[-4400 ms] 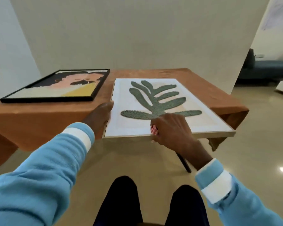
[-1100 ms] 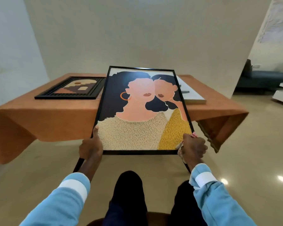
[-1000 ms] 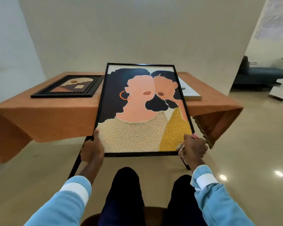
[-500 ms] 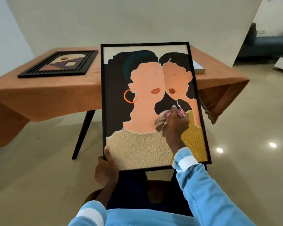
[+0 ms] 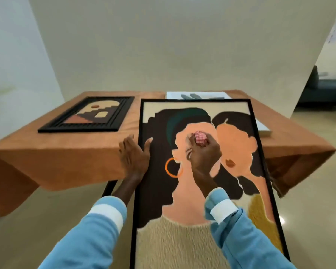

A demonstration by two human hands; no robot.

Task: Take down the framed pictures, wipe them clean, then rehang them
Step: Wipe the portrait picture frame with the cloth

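Three framed pictures (image 5: 85, 115), two flat on the bench (image 5: 66, 150), your left hand (image 5: 134, 158) pinches the portrait (image 5: 169, 245), right hand (image 5: 204, 152) clutches one cloth (image 5: 200, 137) on it

Surface (image 5: 62, 152) draped in an orange-brown cloth (image 5: 299, 152), hanging over the near edge and corners. At 10 o'clock on it, lying flat, a black-framed stair picture (image 5: 89, 114). At 1 o'clock, flat near the far edge, a white leaf picture (image 5: 198, 95), mostly hidden behind the portrait (image 5: 159, 191). Well apart, those two. Below, at 7 o'clock, a dark leg (image 5: 109, 188) on glossy beige floor (image 5: 47, 220).
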